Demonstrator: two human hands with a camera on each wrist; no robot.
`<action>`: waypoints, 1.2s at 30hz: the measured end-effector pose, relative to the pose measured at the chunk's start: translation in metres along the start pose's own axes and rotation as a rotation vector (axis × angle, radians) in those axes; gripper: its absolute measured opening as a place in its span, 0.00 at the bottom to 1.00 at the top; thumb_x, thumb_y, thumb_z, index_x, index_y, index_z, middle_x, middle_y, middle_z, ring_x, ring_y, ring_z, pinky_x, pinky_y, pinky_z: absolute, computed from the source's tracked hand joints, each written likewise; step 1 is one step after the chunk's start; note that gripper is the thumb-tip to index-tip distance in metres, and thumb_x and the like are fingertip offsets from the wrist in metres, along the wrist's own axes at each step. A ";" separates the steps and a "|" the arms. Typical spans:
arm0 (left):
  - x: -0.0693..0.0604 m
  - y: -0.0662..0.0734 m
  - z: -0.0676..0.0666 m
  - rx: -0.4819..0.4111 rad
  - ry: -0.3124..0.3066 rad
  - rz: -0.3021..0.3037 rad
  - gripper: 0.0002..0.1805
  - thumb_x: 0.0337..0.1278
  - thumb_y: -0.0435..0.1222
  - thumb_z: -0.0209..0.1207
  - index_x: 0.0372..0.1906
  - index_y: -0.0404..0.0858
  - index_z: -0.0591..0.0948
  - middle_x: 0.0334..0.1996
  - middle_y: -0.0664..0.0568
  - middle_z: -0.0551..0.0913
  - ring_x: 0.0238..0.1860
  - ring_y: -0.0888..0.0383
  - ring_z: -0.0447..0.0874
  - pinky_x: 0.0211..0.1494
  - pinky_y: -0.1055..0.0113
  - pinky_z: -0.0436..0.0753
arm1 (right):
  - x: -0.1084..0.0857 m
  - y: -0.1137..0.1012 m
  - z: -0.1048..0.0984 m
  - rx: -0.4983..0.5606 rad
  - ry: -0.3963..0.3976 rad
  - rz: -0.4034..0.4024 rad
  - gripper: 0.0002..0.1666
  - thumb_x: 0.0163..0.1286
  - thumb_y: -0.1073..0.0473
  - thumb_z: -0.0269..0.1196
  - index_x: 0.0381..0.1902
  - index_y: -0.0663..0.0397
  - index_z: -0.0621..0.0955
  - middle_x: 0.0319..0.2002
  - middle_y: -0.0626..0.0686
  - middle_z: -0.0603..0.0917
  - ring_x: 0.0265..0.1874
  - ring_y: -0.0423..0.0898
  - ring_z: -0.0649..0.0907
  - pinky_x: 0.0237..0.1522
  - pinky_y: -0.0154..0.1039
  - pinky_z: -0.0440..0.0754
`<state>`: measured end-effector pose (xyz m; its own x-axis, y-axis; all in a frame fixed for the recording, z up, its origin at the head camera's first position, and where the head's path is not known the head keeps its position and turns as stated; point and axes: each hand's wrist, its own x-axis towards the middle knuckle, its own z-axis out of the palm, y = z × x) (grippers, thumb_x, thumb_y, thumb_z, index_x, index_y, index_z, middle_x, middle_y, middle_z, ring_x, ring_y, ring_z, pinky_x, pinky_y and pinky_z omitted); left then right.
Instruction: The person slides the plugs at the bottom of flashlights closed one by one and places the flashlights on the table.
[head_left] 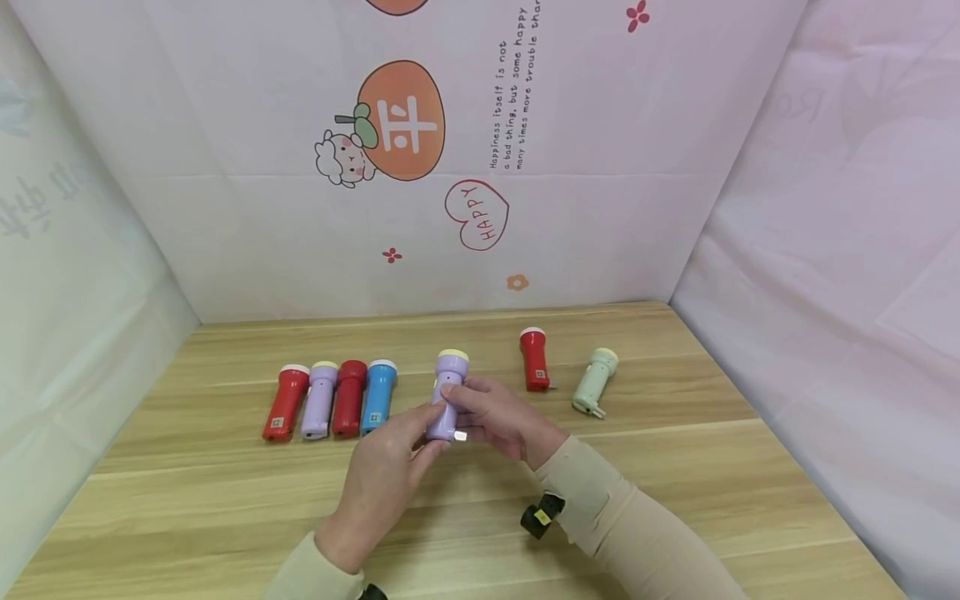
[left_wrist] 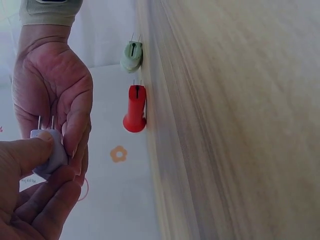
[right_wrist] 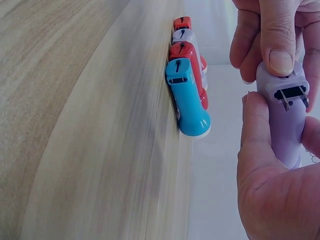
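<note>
A purple flashlight (head_left: 446, 423) with a pale yellow head is held upright between both hands above the table. The left hand (head_left: 381, 477) pinches its lower end, the thumb on the base in the right wrist view. My right hand (head_left: 504, 417) grips the body from the other side, thumb across the front. Two metal prongs stick out of the flashlight's base (right_wrist: 287, 92), folded out. In the left wrist view the prongs point toward the right palm (left_wrist: 55, 80).
Left of the hands several flashlights stand in a row: red (head_left: 287, 404), purple (head_left: 319, 402), dark red (head_left: 349, 400) and blue (head_left: 379, 395). On the right lie a red one (head_left: 535, 360) and a green one (head_left: 595, 382), both with prongs out. A patterned cloth (head_left: 585, 208) hangs behind.
</note>
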<state>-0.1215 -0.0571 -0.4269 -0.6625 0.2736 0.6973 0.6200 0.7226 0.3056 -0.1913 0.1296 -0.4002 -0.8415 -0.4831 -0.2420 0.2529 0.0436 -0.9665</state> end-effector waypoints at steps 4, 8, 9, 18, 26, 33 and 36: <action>0.000 0.000 0.000 0.003 0.002 0.008 0.28 0.49 0.35 0.79 0.58 0.37 0.86 0.50 0.47 0.91 0.45 0.58 0.91 0.45 0.66 0.89 | 0.000 0.001 0.000 0.005 0.002 0.000 0.36 0.81 0.46 0.57 0.71 0.71 0.70 0.58 0.63 0.85 0.54 0.51 0.87 0.60 0.46 0.85; -0.001 0.000 0.000 0.005 -0.004 0.008 0.28 0.50 0.35 0.78 0.58 0.37 0.86 0.51 0.47 0.91 0.46 0.57 0.91 0.45 0.66 0.90 | 0.000 0.001 -0.001 0.010 0.001 -0.001 0.36 0.81 0.46 0.57 0.70 0.71 0.70 0.57 0.63 0.85 0.53 0.50 0.87 0.60 0.46 0.86; -0.001 0.000 0.000 0.006 -0.006 0.008 0.28 0.50 0.35 0.78 0.59 0.37 0.86 0.52 0.47 0.90 0.46 0.57 0.91 0.45 0.66 0.90 | 0.000 0.001 -0.001 0.011 0.001 0.000 0.36 0.81 0.46 0.57 0.70 0.71 0.70 0.57 0.63 0.85 0.53 0.50 0.87 0.60 0.47 0.85; -0.001 0.000 0.000 -0.004 -0.009 0.011 0.28 0.50 0.33 0.78 0.59 0.37 0.86 0.53 0.47 0.90 0.51 0.53 0.91 0.49 0.62 0.90 | -0.001 0.001 -0.001 0.012 0.008 0.001 0.35 0.81 0.47 0.57 0.70 0.72 0.71 0.56 0.62 0.86 0.51 0.49 0.87 0.57 0.44 0.87; -0.001 0.000 -0.001 -0.019 -0.014 0.015 0.27 0.51 0.31 0.77 0.59 0.36 0.86 0.55 0.47 0.89 0.53 0.52 0.90 0.52 0.60 0.89 | 0.000 0.002 -0.001 0.020 0.005 0.003 0.35 0.81 0.47 0.57 0.70 0.72 0.70 0.55 0.62 0.86 0.49 0.48 0.87 0.56 0.43 0.87; -0.001 0.000 -0.002 -0.014 -0.026 0.014 0.27 0.52 0.31 0.76 0.60 0.37 0.86 0.55 0.47 0.89 0.54 0.52 0.90 0.53 0.59 0.89 | -0.001 0.001 0.000 0.021 -0.003 0.003 0.35 0.81 0.47 0.56 0.70 0.72 0.70 0.55 0.61 0.86 0.49 0.47 0.87 0.56 0.42 0.87; -0.001 0.000 -0.003 -0.004 -0.030 0.021 0.27 0.52 0.30 0.76 0.60 0.37 0.86 0.55 0.47 0.89 0.54 0.52 0.90 0.53 0.59 0.89 | -0.001 0.001 0.000 0.023 -0.006 0.004 0.35 0.81 0.48 0.56 0.70 0.72 0.70 0.55 0.62 0.86 0.49 0.47 0.87 0.56 0.43 0.87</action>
<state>-0.1195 -0.0592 -0.4256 -0.6613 0.3078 0.6840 0.6358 0.7138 0.2935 -0.1902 0.1305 -0.4006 -0.8377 -0.4881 -0.2448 0.2669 0.0252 -0.9634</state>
